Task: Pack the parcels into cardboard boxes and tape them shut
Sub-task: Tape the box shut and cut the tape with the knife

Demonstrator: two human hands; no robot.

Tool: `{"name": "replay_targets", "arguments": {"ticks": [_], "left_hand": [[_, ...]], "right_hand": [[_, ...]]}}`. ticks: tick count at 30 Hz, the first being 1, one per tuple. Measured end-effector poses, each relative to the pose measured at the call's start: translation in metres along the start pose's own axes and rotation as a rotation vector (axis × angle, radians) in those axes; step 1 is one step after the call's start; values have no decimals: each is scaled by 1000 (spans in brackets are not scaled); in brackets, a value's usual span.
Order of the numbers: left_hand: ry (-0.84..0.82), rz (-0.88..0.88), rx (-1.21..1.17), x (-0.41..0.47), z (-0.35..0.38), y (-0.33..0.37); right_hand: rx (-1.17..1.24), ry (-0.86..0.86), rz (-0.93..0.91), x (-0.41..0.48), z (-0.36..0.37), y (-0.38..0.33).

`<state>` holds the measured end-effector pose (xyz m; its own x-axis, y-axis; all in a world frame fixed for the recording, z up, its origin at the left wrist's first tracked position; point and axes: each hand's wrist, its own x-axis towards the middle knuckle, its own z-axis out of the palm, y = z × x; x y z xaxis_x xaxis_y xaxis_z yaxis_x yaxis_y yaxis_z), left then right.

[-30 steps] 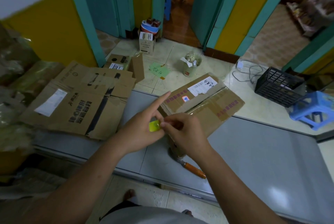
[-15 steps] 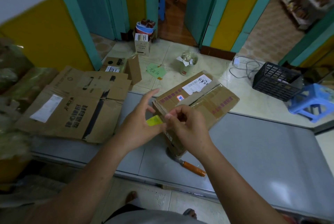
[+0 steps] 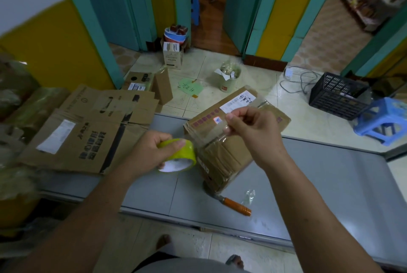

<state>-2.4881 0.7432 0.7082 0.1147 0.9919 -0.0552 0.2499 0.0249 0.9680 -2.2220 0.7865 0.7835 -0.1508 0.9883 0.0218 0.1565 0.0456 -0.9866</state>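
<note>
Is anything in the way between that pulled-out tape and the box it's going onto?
Nothing visible. The tape strip runs from the roll in the left hand to the right hand, over the box. The knife lies by its near corner.

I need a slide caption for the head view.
Left hand holds a yellow tape roll; right hand pinches the tape strip above a cardboard box.
</note>
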Motion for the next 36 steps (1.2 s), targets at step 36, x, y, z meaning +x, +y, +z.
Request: {"name": "replay_targets", "arguments": {"ticks": [36], "left_hand": [[-449, 193, 729, 192, -106, 21]], "right_hand": [[567, 829, 378, -122, 55, 92]]}}
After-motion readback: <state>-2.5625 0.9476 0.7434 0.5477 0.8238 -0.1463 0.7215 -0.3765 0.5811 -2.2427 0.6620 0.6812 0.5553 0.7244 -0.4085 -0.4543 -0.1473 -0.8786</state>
